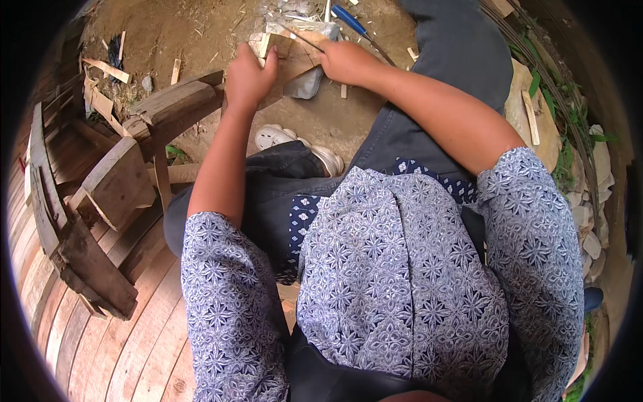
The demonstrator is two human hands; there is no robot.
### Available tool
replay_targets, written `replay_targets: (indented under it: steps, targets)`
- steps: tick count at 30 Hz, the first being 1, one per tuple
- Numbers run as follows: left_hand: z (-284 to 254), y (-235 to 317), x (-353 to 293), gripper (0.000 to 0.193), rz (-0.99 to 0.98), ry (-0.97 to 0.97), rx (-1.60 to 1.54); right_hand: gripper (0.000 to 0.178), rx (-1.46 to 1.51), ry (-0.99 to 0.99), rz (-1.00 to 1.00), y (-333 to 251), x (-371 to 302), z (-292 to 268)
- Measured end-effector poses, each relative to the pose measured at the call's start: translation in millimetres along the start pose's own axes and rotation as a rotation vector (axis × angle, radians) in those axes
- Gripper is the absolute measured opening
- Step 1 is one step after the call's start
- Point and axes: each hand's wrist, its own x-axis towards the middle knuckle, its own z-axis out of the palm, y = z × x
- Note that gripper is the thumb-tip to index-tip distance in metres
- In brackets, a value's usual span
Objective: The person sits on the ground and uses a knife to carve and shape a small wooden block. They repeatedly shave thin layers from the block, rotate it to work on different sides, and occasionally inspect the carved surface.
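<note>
My left hand is closed around a small pale wood block, the thumb pressed along its near side. To its right, my right hand is wrapped round a tool with a thin dark blade. That blade slants up and left, passing close to the block's far right side. The tool's handle is hidden in my fist. Beneath both hands lies a flat piece of wood, with a grey stone under its near edge. Just beyond my right hand, a blue-handled tool with a thin metal shaft rests on the ground.
Offcuts and shavings are scattered over the dirt ground. A weathered wooden frame stands at the left on a plank floor. Stones and long thin rods line the right side. My shoe shows below the work.
</note>
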Motion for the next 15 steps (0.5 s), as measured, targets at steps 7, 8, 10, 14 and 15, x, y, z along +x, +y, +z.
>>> replay_targets:
  steps: [7,8,10,14,15]
  targets:
    - [6,6,-2,0.05,0.016,0.002,0.025,0.033,0.008,-0.044,0.03,-32,7,-10]
    - [7,5,-3,0.051,0.011,-0.007,0.017,0.033,0.001,-0.055,0.026,-30,7,-9]
    - [2,13,-2,0.051,0.009,-0.022,-0.002,0.031,-0.019,-0.069,0.02,-27,8,-13]
    - [3,8,-2,0.051,0.025,-0.012,-0.001,0.031,-0.055,-0.103,0.019,-21,5,-12]
    - [2,13,-3,0.05,0.021,-0.023,0.002,0.031,-0.064,-0.117,0.02,-17,3,-13]
